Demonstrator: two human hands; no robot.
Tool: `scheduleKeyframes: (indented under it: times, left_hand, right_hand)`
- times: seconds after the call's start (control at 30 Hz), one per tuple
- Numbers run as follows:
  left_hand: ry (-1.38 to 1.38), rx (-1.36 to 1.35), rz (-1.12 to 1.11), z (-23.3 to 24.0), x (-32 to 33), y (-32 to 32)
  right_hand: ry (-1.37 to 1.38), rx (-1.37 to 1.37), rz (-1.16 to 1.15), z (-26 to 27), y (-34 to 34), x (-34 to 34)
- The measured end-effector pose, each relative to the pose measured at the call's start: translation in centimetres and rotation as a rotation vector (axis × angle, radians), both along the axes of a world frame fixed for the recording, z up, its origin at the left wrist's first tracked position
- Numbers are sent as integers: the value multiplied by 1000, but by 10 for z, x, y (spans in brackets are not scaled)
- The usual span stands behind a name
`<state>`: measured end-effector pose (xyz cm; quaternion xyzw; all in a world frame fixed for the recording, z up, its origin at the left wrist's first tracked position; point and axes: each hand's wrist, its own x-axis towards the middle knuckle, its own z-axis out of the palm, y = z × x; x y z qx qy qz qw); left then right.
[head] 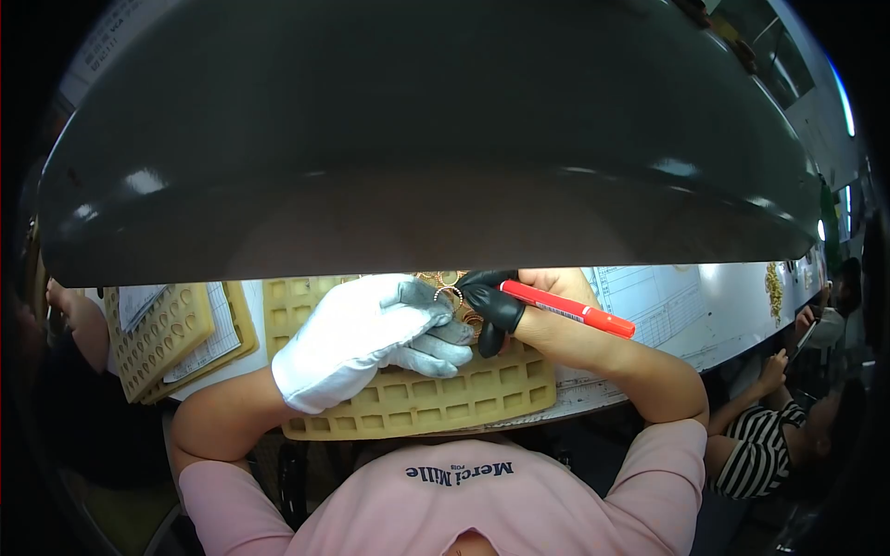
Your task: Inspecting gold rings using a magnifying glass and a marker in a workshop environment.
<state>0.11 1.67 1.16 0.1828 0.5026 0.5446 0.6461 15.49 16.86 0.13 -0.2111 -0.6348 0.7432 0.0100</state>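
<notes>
My left hand [354,340], in a white cloth glove with grey fingertips, holds a thin beaded ring [448,293] at its fingertips. My right hand [500,306] wears black covers on several fingers and touches the other side of that ring. A red marker pen [567,308] lies across my right hand, its end pointing out over the wrist. Under both hands sits a yellow tray with square pockets [417,410]. More gold-coloured rings [474,322] show on it between the hands, partly hidden by the fingers.
A dark glossy hood [431,153] hides the upper view. Stacked yellow trays [163,333] with papers stand left; printed sheets [653,306] lie right. Farther right is a pile of small gold-coloured pieces [773,292]. People sit on both sides, one in a striped top [754,445].
</notes>
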Motion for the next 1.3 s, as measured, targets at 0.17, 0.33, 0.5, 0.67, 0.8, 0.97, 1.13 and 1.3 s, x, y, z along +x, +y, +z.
scheduleKeyframes:
  times: [0.17, 0.33, 0.5, 0.67, 0.8, 0.97, 1.13, 1.3]
  left_hand:
    - [9, -38, -17, 3, 1, 3]
    - [-32, -5, 4, -2, -1, -1]
    - [-11, 81, 28, -6, -3, -2]
    - [19, 91, -4, -5, -3, -2]
    - [-12, 152, 24, -8, -1, -4]
    - [43, 138, -29, -6, -4, -2]
    - [54, 51, -20, -4, -4, 0]
    - [2, 68, 0, -3, -1, 0]
  right_hand:
    - [-32, -32, -14, 0, 1, 1]
    - [19, 48, 13, 2, -3, -3]
    - [-32, 9, 14, 3, -2, -2]
    - [-90, -142, -39, 3, -1, -1]
    - [-152, -65, -40, 13, 0, -3]
    - [-122, -153, -78, 4, 2, -1]
    - [-82, -160, -88, 7, 1, -3]
    - [-144, -157, -94, 8, 1, -2]
